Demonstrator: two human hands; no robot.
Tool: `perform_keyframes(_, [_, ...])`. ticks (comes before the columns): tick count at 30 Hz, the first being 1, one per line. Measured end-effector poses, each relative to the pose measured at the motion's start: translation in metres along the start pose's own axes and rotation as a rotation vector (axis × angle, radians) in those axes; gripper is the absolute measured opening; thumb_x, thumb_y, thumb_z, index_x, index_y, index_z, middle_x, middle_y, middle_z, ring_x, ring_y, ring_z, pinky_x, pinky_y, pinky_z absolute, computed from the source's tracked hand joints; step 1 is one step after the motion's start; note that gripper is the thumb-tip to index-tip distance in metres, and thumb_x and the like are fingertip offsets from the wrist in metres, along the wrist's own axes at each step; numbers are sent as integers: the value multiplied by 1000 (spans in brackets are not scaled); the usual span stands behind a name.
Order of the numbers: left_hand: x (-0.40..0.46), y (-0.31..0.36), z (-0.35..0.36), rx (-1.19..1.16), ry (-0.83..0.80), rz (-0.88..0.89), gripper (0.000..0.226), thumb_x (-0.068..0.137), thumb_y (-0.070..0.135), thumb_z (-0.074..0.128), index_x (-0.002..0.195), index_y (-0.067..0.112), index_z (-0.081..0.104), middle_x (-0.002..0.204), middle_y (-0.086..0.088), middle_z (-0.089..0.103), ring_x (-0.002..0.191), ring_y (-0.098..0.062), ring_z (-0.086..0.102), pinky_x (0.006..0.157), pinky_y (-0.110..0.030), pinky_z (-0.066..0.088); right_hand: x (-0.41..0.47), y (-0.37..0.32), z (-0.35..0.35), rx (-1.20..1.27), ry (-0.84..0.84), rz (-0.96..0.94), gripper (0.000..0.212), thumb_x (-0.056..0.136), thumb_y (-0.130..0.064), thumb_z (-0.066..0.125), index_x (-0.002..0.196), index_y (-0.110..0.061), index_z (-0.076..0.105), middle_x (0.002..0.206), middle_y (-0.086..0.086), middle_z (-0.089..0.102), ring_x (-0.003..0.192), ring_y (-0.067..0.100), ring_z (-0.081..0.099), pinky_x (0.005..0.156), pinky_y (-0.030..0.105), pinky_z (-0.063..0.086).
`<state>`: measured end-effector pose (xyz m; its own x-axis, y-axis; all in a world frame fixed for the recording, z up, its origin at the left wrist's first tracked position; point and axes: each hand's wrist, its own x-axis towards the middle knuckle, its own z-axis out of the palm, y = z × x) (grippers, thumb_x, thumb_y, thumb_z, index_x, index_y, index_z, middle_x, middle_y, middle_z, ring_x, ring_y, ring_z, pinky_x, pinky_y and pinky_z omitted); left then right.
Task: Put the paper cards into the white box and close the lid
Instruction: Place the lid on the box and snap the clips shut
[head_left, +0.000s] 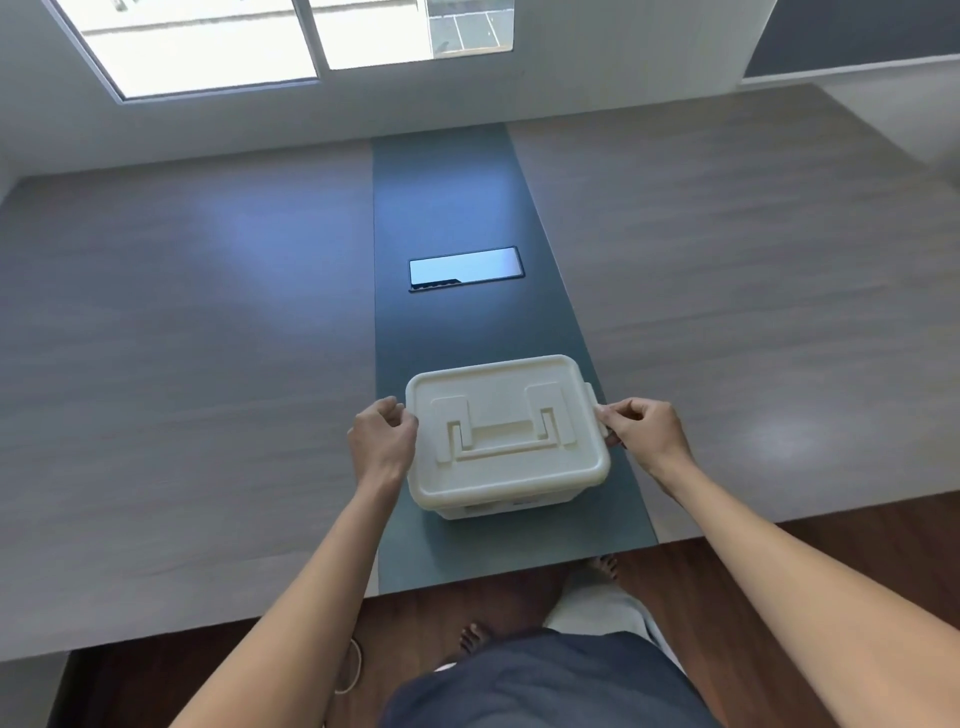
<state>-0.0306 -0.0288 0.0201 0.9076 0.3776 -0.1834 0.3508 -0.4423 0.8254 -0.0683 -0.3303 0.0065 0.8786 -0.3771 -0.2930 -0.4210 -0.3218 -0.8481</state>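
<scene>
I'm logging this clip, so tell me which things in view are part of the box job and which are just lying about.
Part of the job:
- white box, with its lid on
- left hand at the lid's left edge
- right hand at the side latch
- paper cards: none visible

Just lying about:
- shiny rectangular panel in the table's dark strip
- cord loop on the floor

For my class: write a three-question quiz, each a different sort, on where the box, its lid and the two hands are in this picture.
1. True or false: the lid lies on the white box.
2. The right hand is at: A) the folded-down handle B) the latch on the box's right side C) the dark strip of the table.
3. Fill in: the left hand is at the box's ___ side.

Key: 1 true; 2 B; 3 left.
</scene>
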Motion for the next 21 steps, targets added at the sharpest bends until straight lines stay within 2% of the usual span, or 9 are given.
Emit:
perform_keyframes(1, [0, -3, 1, -13, 2, 8, 15, 89, 14, 63, 99, 9, 73, 86, 2, 69, 88, -18, 64, 83, -24, 44, 1, 1, 0, 7, -12, 2, 19, 87, -27, 73, 80, -10, 75, 73, 4, 77, 68, 19, 73, 75, 34, 57])
perform_keyframes(3, [0, -8, 2, -47, -3, 13, 10, 90, 17, 63, 82, 17, 70, 79, 8, 67, 81, -15, 61, 82, -25, 45, 3, 0, 0, 26, -34, 8, 21, 87, -26, 73, 83, -6, 75, 74, 4, 75, 64, 16, 70, 71, 32, 54])
perform_keyframes(4, [2, -12, 3, -70, -8, 2, 8, 90, 19, 64, 85, 17, 70, 81, 8, 68, 82, -14, 62, 84, -26, 46, 4, -1, 0, 38, -43, 11, 22, 87, -25, 73, 85, -3, 75, 74, 3, 74, 61, 14, 67, 68, 29, 52])
perform_keyframes(5, [3, -14, 2, -101, -22, -18, 15, 90, 21, 66, 100, 14, 72, 89, 5, 70, 88, -14, 65, 90, -27, 49, 4, -2, 0, 47, -50, 12, 24, 88, -24, 73, 87, -1, 74, 75, 4, 73, 59, 12, 65, 64, 24, 50])
perform_keyframes(6, [5, -16, 2, -136, -36, -42, 31, 89, 23, 68, 118, 10, 69, 100, 2, 72, 96, -15, 67, 97, -30, 50, 5, -2, -1, 54, -57, 14, 25, 88, -24, 73, 89, 1, 74, 76, 5, 73, 58, 11, 63, 58, 19, 49])
perform_keyframes(8, [9, -19, 1, -183, -66, -86, 47, 89, 22, 71, 132, 6, 61, 114, -5, 71, 106, -18, 67, 104, -35, 48, 6, -2, -1, 65, -77, 22, 27, 89, -25, 72, 92, 1, 73, 81, 9, 73, 59, 12, 62, 51, 13, 47])
perform_keyframes(12, [14, -20, 1, -248, -84, -151, 47, 89, 19, 72, 132, 3, 59, 119, -8, 68, 104, -18, 63, 104, -35, 48, 10, -2, 1, 75, -105, 51, 31, 89, -33, 71, 96, -3, 73, 90, 14, 75, 69, 16, 63, 59, 23, 49])
perform_keyframes(17, [16, -24, 6, -275, -82, -180, 35, 92, 23, 68, 123, 9, 66, 121, -4, 69, 107, -20, 66, 99, -35, 51, 15, -6, 3, 32, -134, 40, 33, 92, -34, 67, 94, -2, 73, 88, 10, 75, 64, 13, 64, 59, 23, 48])
perform_keyframes(21, [15, -25, 4, -358, -124, -217, 36, 91, 21, 70, 124, 8, 64, 122, -5, 68, 108, -20, 66, 96, -32, 51, 15, -7, -1, 17, -168, 14, 24, 93, -31, 66, 93, -8, 73, 84, 2, 74, 67, 14, 66, 61, 23, 48])
